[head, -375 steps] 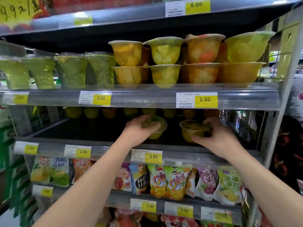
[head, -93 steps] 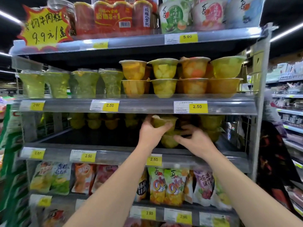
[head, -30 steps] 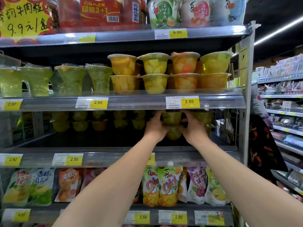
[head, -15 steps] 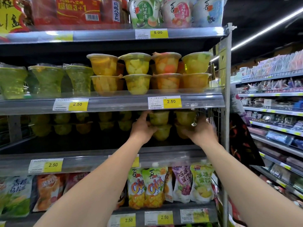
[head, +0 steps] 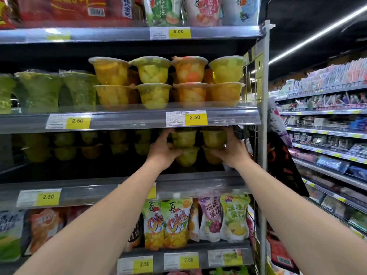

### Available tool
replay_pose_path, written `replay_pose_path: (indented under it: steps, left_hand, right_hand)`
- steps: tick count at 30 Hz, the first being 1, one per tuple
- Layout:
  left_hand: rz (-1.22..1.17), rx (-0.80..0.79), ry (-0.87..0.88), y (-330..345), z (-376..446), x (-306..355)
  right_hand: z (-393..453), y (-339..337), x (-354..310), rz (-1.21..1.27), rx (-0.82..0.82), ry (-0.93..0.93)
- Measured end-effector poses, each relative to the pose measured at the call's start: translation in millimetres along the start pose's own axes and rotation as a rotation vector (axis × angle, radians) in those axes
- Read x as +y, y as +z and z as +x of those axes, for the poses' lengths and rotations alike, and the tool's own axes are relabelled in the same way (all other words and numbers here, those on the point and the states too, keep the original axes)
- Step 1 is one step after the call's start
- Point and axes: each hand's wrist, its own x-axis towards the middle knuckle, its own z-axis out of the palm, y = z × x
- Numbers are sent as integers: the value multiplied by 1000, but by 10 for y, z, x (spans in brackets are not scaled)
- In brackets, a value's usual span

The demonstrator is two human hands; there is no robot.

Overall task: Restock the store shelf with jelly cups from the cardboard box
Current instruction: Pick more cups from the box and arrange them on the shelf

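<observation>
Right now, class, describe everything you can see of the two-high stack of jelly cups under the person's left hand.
The stack of jelly cups stands in shadow on the second shelf, just under the 2.50 price tag. It is two clear plastic cups, yellow-green inside, each tapering to a narrower base, one upright on the other's lid. The left hand holds its left side, fingers curled round where the cups meet. Another two-high stack stands close on its right, held by the right hand.
</observation>
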Motion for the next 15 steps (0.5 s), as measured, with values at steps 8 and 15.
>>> replay_pose_path:
  steps: [8, 15]
  left_hand:
    - [5, -8, -5, 65, -103, 144]
    - [29, 0, 6, 170, -131, 217]
  right_hand:
    - [-77, -69, 6, -17, 30, 25]
    - [-91, -187, 89, -67, 35, 70]
